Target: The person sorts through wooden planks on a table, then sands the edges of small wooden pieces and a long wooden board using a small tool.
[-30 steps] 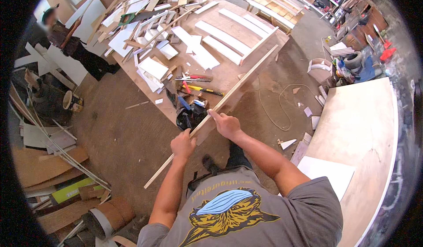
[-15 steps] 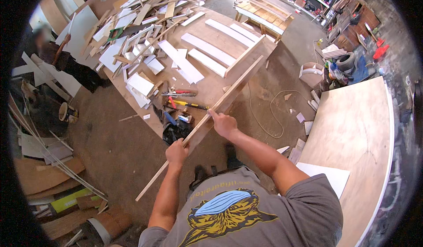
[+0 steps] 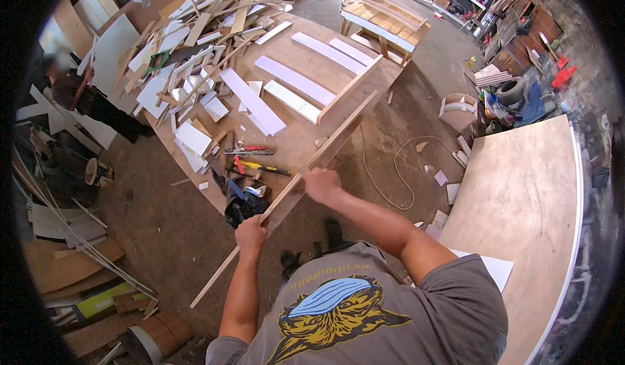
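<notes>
A long, thin wooden strip runs diagonally across the near edge of the worktable, its lower end reaching out past the table. My left hand is closed around its lower part. Farther up, my right hand grips the strip too, its fingers partly hidden and slightly blurred. Just beyond my hands lie a hammer with a yellow and black handle, red-handled pliers and a black plastic bag with small items on it. Several pale boards lie flat farther back.
Wood offcuts are heaped at the table's far left. A large plywood sheet leans at the right. A cable curls over the floor. Another person stands at the left, and a slatted wooden bench stands behind.
The view has shifted slightly, so the table and its tools appear farther left. Both hands and the strip sit a little lower and to the left in the picture, still gripped.
</notes>
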